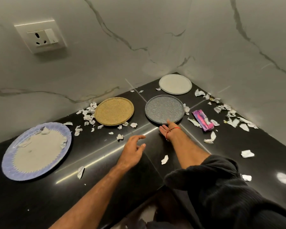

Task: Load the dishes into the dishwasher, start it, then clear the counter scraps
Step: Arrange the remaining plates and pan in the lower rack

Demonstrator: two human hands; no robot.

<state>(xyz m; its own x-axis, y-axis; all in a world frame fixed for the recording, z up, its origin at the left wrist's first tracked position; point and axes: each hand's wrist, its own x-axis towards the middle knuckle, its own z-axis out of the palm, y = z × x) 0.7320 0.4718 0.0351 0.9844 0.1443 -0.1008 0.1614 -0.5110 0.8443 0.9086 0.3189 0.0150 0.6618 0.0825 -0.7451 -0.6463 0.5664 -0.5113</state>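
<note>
Several plates lie on the black counter [96, 162]. A grey speckled plate [164, 108] sits in the middle, a tan plate [114, 111] to its left, a white plate [175, 83] in the far corner, and a large blue-rimmed plate [37, 150] with paper bits on it at the left. My right hand [168, 128] lies palm up at the near edge of the grey plate, thumb on its rim, fingers hidden beneath. My left hand [133, 150] hovers over the counter with loosely spread fingers, holding nothing. Torn white paper scraps [87, 113] are strewn about.
A crumpled pink and purple wrapper [203, 119] lies right of the grey plate. Marble walls meet in a corner behind the plates, with a wall socket [41, 37] at the upper left. More scraps [229, 116] line the right wall. The counter's front edge runs below my arms.
</note>
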